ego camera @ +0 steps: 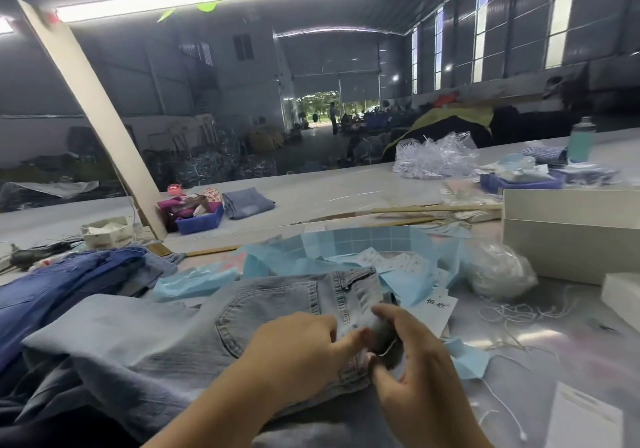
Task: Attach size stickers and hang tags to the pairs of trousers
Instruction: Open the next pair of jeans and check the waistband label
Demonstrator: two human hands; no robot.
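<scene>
Light trousers spread at near edge of surface; left hand pinching waistband, right hand curled round small dark item, identity unclear. Likely fault: tag misplaced or fabric slipping under loose pinch. Surface cluttered with blue paper, strings, white boxes; large dim workshop beyond.

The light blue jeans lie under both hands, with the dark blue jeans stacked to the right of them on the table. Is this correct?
Not quite. The head view shows the dark blue jeans stacked to the left of the light blue jeans, not to the right. The rest holds: both hands, the left hand and the right hand, are on the light blue jeans on the table.
</scene>
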